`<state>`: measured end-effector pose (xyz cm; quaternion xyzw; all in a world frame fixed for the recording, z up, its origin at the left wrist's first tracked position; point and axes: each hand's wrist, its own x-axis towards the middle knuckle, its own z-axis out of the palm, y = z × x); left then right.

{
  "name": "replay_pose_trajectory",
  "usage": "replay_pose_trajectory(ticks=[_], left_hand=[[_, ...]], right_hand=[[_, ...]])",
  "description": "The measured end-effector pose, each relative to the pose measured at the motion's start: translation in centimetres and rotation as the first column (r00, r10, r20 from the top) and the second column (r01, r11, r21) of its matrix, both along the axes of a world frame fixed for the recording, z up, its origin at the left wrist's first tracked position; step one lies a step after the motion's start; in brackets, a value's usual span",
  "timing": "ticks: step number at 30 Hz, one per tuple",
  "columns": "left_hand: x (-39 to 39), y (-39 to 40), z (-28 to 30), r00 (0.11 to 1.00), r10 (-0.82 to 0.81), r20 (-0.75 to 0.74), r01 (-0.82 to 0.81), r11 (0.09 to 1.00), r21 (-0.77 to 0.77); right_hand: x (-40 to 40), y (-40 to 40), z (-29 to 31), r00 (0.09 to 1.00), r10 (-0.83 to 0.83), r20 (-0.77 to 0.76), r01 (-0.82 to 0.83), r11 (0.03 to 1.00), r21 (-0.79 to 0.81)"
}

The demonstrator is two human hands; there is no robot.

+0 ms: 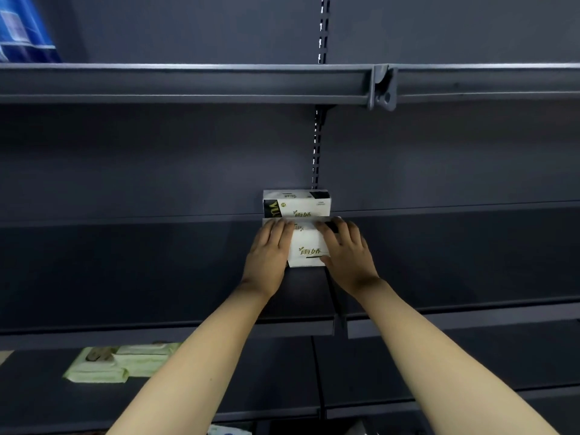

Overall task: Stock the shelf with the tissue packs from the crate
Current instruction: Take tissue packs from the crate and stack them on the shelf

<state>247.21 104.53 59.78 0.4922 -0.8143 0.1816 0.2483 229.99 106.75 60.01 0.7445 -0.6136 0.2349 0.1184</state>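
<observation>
arms: bare, no sleeves | left hand – right hand: ungloved

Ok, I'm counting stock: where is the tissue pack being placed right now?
On the middle shelf, centre of the head view, between both hands, directly in front of another tissue pack at the back.
</observation>
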Motion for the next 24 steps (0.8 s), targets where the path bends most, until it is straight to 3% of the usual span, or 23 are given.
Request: replay_pose_trajectory(ticks=[11,24], left_hand=[[-0.4,-5.3,0.1,0.999,0.026,-0.038,-0.025,0.999,0.046],[-0.3,-7.1,0.1,0.997,0.018,-0.081,-0.011,0.996,0.084]], right_hand=[[0.6,-5.5,0.1,0.994,-0.039,0.100,0.026,0.991,0.133],[0.9,-7.4,-0.2,0.993,-0.118,0.025,0.114,0.986,0.118]])
